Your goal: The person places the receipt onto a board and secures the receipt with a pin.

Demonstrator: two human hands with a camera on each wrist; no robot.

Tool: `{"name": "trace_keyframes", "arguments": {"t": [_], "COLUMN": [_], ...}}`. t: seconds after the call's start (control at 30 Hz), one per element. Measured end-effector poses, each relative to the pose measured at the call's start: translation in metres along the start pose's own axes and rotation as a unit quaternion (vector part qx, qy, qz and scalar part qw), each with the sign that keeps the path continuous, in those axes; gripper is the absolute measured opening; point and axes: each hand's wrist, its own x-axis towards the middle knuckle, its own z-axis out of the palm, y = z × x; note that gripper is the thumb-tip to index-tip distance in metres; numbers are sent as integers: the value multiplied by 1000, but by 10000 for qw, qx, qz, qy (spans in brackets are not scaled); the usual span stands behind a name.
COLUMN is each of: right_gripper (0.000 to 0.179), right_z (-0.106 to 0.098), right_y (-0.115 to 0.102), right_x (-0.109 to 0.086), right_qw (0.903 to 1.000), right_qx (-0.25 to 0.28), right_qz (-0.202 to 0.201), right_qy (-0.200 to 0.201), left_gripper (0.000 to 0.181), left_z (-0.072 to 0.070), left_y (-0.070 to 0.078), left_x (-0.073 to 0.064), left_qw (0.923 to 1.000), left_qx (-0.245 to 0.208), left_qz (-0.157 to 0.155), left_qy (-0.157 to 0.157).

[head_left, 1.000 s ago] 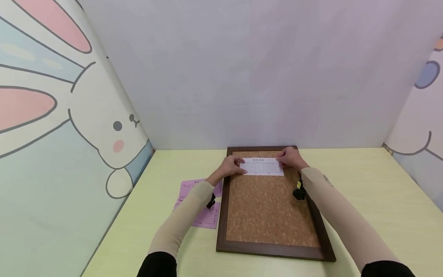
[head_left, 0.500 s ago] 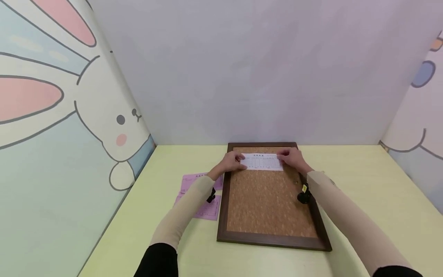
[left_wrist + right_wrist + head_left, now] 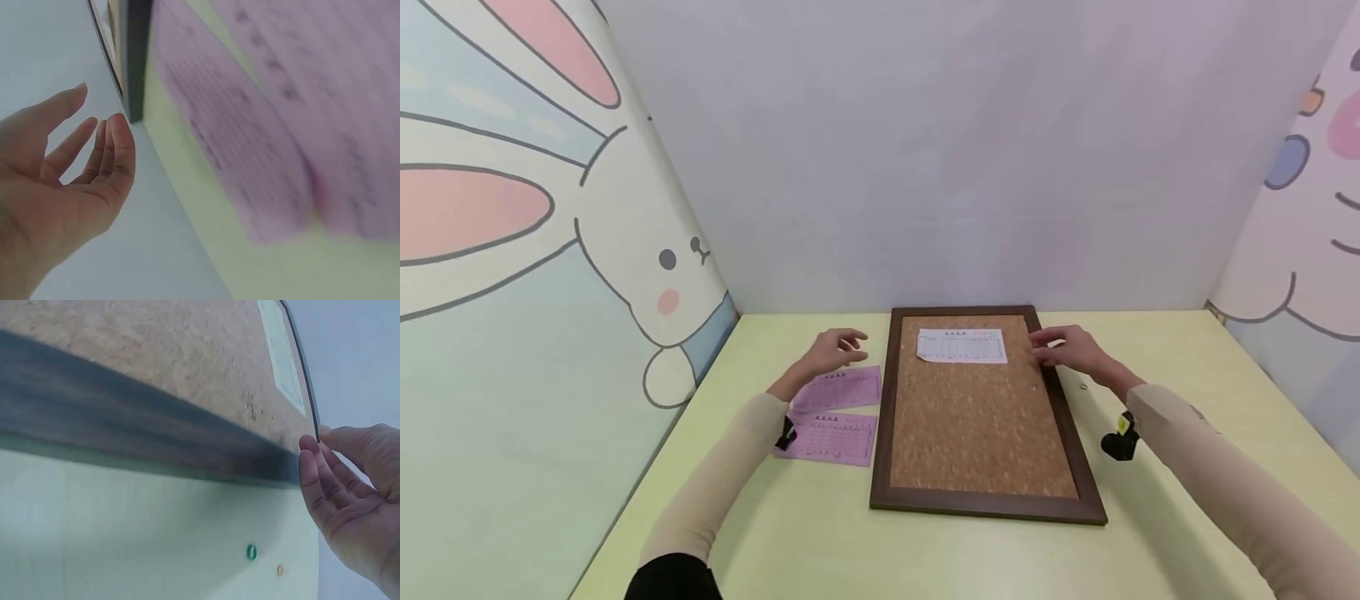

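A white printed slip [image 3: 962, 346] lies on the upper part of the framed corkboard [image 3: 977, 433], its lower left corner slightly lifted. My left hand [image 3: 829, 353] is held over the purple printed slips [image 3: 831, 437], left of the board, with relaxed fingers and nothing between them. In the left wrist view its fingertips [image 3: 122, 128] appear apart from the slips. Over the board's right frame bar is my right hand [image 3: 1071, 348], fingers loosely bent and holding nothing visible. The right wrist view shows that hand [image 3: 356, 494] close by the dark frame [image 3: 125, 412].
Two small rings, one green [image 3: 251, 552] and one orange [image 3: 280, 570], lie on the table right of the board. The pale yellow table [image 3: 1187, 400] meets a plain wall [image 3: 962, 167] behind. A rabbit mural [image 3: 625, 267] covers the left wall.
Both hands have let go of the white slip, which stays on the corkboard. The left hand has moved left over the purple slips, the right hand right to the frame.
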Motion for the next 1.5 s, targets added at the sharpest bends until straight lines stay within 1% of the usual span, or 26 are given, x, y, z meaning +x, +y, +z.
{"name": "trace_keyframes", "arguments": {"t": [0.1,0.23,0.33,0.4,0.5,0.57,0.63,0.77,0.9,1.0,1.1,1.17,1.33,1.43,1.5], "right_gripper": [47,49,51,53,54,54,55,54,53,52,52,53,51,53,54], "right_z": [-6,-10,-9,-8,-8,-9,-9,-8,-6,-7,-8,-11,-21,-25,-25], "right_y": [8,16,19,20,23,26,28,27,24,23,20,18,17,18,18], "right_x": [-7,-14,-18,-19,-19,-19,-20,-21,-21,-22,-22,-22,-25,-24,-22], "right_qw": [10000,9998,9995,9994,9990,9989,9988,9991,9994,9995,9991,9987,9982,9986,9989], "right_qx": [34,10,1,19,97,154,192,189,114,34,-147,-239,-142,-181,-205], "right_qz": [-9,-86,-35,60,170,197,190,120,107,118,71,-23,-185,-144,-86], "right_qy": [-57,-202,-315,-347,-396,-405,-412,-372,-296,-289,-383,-460,-553,-480,-407], "left_gripper": [47,50,54,56,58,60,61,59,54,49,46,46,47,46,46], "left_z": [-15,-29,-36,-39,-39,-38,-36,-34,-32,-32,-34,-35,-41,-47,-51], "left_y": [-17,-40,-52,-57,-59,-58,-56,-54,-55,-58,-64,-68,-73,-72,-71], "left_x": [-19,-42,-56,-64,-73,-73,-73,-68,-65,-62,-63,-64,-66,-68,-68], "left_qw": [9994,9967,9935,9899,9813,9765,9731,9704,9684,9669,9641,9627,9583,9579,9596], "left_qx": [247,556,564,501,484,471,426,181,-28,-242,-600,-868,-1516,-1711,-1744], "left_qz": [-235,-567,-971,-1315,-1864,-2102,-2264,-2405,-2479,-2523,-2570,-2549,-2409,-2279,-2167], "left_qy": [59,172,208,169,40,-13,-29,108,272,291,285,252,259,357,419]}}
